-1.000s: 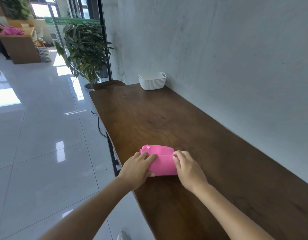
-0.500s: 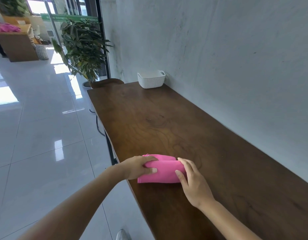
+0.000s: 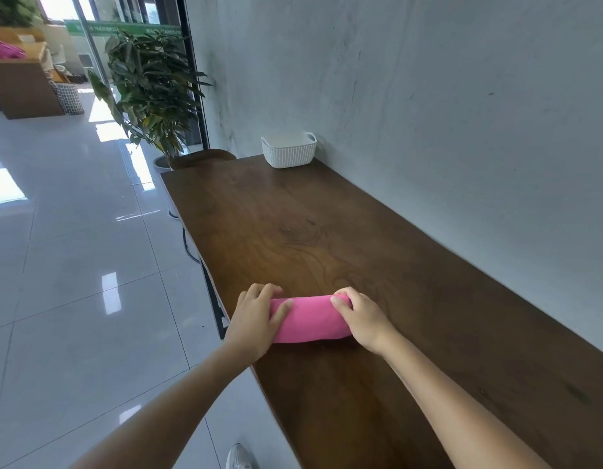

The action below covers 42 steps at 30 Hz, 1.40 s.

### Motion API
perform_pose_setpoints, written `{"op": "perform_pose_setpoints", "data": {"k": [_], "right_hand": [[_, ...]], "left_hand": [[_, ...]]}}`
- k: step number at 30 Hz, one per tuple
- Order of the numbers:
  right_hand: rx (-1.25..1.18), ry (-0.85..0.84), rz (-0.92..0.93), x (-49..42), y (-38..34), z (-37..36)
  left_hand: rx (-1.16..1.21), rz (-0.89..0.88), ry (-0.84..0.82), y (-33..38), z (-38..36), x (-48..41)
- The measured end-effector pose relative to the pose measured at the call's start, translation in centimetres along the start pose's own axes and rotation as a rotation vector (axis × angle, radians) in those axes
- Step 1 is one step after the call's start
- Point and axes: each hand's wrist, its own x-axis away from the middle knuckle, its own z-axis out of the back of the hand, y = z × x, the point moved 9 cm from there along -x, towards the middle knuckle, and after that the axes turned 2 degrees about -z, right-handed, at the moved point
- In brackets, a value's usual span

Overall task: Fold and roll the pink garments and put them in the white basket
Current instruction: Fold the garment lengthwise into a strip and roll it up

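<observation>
The pink garment (image 3: 312, 320) lies as a tight roll on the dark wooden worktop (image 3: 327, 231), near its edge. The left hand (image 3: 256, 321) grips the roll's 9 o'clock end, thumb laid across the top. The right hand (image 3: 361, 319) curls its fingers over the 3 o'clock end. The white basket (image 3: 288, 155) stands well apart at 12 o'clock, against the wall. A potted plant (image 3: 151, 89) stands at 11 o'clock.
</observation>
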Motion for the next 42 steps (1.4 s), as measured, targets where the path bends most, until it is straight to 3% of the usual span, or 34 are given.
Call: {"op": "perform_pose_setpoints", "data": {"k": [2, 5, 14, 19, 22, 26, 31, 36, 42], "right_hand": [[-0.003, -0.036, -0.034, -0.7, 0.0, -0.1], [-0.025, -0.072, -0.09, -1.3, -0.1, -0.1], [-0.057, -0.003, -0.179, -1.4, -0.5, -0.1], [-0.174, -0.025, -0.139, -0.3, -0.1, -0.4], [-0.327, -0.115, -0.105, 0.8, -0.4, -0.4], [-0.332, -0.254, -0.045, 2.0, -0.4, -0.3], [-0.317, -0.226, -0.018, 3.2, -0.5, 0.7], [-0.263, -0.121, -0.005, 4.7, -3.1, 1.9], [-0.203, -0.005, 0.03, 6.4, -7.2, 2.1]], "left_hand": [[-0.131, -0.192, 0.102, 2.3, 1.1, 0.7], [-0.224, -0.403, 0.123, 5.0, 0.6, 1.9], [-0.429, -0.383, 0.148, 5.0, -2.0, 1.1], [-0.468, -0.413, 0.061, 5.1, -2.0, 0.2], [-0.415, -0.393, -0.07, 4.7, -1.6, -0.4], [-0.332, -0.37, -0.228, 3.9, -1.3, -0.8], [-0.207, -0.333, -0.37, 3.7, -1.1, -0.6], [-0.096, -0.296, -0.321, 3.2, -0.4, 0.4], [0.074, -0.288, -0.114, 4.4, 1.5, 1.7]]}}
